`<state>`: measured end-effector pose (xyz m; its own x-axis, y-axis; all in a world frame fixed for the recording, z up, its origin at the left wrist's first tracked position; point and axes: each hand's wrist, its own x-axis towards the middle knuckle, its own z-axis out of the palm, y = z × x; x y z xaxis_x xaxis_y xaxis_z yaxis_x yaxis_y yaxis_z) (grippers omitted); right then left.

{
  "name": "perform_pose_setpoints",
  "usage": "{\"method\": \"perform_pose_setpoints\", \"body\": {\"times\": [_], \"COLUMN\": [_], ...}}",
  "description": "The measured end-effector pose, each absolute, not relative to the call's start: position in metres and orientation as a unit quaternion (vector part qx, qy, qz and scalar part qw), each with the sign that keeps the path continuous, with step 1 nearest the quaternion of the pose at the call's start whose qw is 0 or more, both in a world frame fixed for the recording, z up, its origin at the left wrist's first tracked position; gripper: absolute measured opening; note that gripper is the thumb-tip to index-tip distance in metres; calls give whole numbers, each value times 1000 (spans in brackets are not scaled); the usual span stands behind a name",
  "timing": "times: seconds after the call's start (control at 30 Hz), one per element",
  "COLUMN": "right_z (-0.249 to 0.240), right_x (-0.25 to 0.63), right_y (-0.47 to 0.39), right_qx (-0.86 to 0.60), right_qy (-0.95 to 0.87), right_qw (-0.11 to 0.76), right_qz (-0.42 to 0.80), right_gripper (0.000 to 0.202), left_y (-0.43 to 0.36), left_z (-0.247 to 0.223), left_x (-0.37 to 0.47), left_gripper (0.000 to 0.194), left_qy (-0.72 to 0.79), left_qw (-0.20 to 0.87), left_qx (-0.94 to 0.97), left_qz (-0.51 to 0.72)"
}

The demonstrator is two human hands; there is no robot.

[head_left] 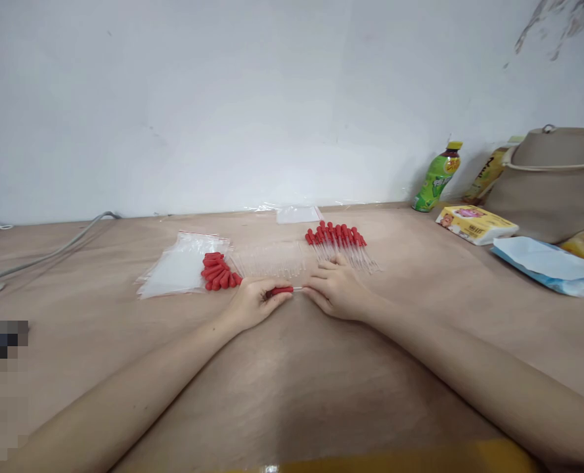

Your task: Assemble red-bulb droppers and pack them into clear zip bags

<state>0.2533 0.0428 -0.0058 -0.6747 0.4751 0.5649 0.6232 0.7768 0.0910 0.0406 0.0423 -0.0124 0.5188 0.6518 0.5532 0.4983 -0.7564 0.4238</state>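
A person's two bare hands meet over a brown-covered counter [292, 387], the left hand [258, 301] with its fingers closed around a red bulb [280, 290], the right hand [339, 290] with its fingers pinching a thin clear tube [297, 289]. The tube's visible end meets the bulb between the two hands; how far it sits inside cannot be told.

Just beyond the left hand lies a heap of loose red bulbs [217, 270], beside a fanned stack of flat, clear plastic bags [176, 266] with red-lined edges. More clear tubes [269, 258] lie side by side in the middle. Beyond the right hand, red-topped droppers [338, 236], bulbs joined to tubes, lie in a row with bulbs toward the wall [247, 105]. A single flat bag [296, 214] rests near the wall.

At right, a green-labelled bottle [434, 180] stands tilted in view, its yellow cap on, the label hiding its contents. Near it are a yellow-and-white soft pack [476, 223], a blue-and-white packet [552, 264] and a large taupe bag [552, 190], its inside out of sight. A grey cable [65, 251] crosses the left side.
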Motion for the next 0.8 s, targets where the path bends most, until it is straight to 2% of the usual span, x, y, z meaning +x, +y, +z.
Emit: {"method": "perform_pose_setpoints", "body": {"times": [0.1, 0.2, 0.37, 0.47, 0.67, 0.8], "right_z": [-1, 2, 11, 15, 9, 3], "right_x": [260, 270, 282, 277, 249, 240], "right_y": [43, 49, 72, 90, 120, 128], "right_qx": [-314, -389, -589, -664, -704, -726], "right_qy": [-908, -875, -744, -673, -658, -652], "right_qw": [224, 250, 316, 325, 267, 213], "right_qz": [-167, -142, 10, 36, -4, -43], "right_gripper": [25, 23, 21, 23, 33, 33], "left_y": [42, 41, 41, 43, 44, 44], "left_z": [-12, -13, -14, -15, -14, -14], "left_x": [40, 39, 38, 39, 38, 38], "left_gripper": [23, 32, 22, 17, 17, 17], "left_qy": [347, 357, 319, 304, 293, 296], "left_qw": [85, 68, 91, 89, 100, 102], "left_qx": [861, 854, 881, 896, 906, 905], "left_qz": [361, 373, 337, 312, 290, 286]}}
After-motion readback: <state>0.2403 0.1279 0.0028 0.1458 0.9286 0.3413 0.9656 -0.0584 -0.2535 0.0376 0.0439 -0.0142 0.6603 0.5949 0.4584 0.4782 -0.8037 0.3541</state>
